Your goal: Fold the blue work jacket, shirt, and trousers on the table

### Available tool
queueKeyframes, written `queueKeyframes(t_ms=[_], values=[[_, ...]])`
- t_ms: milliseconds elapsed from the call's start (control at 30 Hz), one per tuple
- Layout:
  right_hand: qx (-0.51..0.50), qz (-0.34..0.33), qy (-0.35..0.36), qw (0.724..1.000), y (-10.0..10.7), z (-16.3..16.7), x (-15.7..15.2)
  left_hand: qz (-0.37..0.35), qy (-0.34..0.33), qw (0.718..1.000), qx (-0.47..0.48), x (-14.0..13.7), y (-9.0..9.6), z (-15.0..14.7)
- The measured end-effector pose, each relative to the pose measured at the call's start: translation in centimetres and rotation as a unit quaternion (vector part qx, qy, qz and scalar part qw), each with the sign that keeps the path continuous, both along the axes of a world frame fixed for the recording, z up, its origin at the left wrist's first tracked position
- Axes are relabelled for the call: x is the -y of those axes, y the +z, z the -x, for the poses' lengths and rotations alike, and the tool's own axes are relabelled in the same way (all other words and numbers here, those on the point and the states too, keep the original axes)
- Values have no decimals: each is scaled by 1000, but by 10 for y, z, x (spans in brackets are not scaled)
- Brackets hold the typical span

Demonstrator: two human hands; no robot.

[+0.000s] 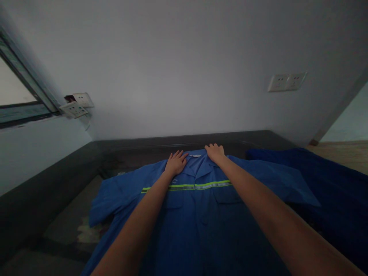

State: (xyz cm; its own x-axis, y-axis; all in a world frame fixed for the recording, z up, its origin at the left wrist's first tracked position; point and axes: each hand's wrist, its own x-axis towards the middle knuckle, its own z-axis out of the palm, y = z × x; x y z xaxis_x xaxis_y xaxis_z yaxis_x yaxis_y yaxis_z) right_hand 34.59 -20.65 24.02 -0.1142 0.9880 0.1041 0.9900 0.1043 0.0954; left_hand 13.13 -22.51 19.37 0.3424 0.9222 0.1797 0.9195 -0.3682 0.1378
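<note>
A blue short-sleeved work shirt (188, 214) lies spread out, front side up, with its collar toward the wall. A yellow-green and silver reflective band (212, 185) crosses its chest above two flap pockets. My left hand (176, 163) rests flat on the shirt beside the left of the collar, fingers stretched out. On the other side of the collar, my right hand (215, 152) lies on the cloth with its fingers reaching over the top edge. A small white label shows inside the neck, between my hands.
Under the shirt is a dark surface with a raised dark rim (184, 140) along the wall. A darker blue cloth (330, 184) lies at the right. Wall sockets (287, 82) are at the right, and loose-hanging sockets (75, 109) sit by the window frame (25, 73).
</note>
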Motion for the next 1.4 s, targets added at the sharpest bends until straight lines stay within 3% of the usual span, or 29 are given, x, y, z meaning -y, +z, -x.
queueKeyframes(t_ms=[133,233,400,600,733,867,967,1067,1200,1300,1400], values=[[-34,-38,14,999,0,-1,8,14,19,1000,-1,-2,0,-1],[-98,-78,39,991,-11,-4,14,26,24,999,3,-7,-2,-2],[-114,33,92,989,-38,-16,20,15,19,1000,13,-11,-8,-1],[-107,48,89,989,-41,-22,19,6,15,1000,17,-12,-12,2],[-149,4,123,981,-37,-26,22,2,11,999,50,-13,-11,3],[-189,-104,101,971,-22,-44,37,-77,21,978,192,-13,-5,14],[-149,-142,64,977,-6,-65,50,-144,107,944,276,-10,2,42],[-92,-84,17,992,6,-87,56,-100,177,953,225,-3,8,82],[-81,27,-30,996,7,-107,51,-32,166,975,146,12,14,125],[-91,46,-36,994,4,-116,45,15,163,985,62,21,14,138],[-103,51,-37,993,2,-124,40,32,155,987,35,24,9,144]])
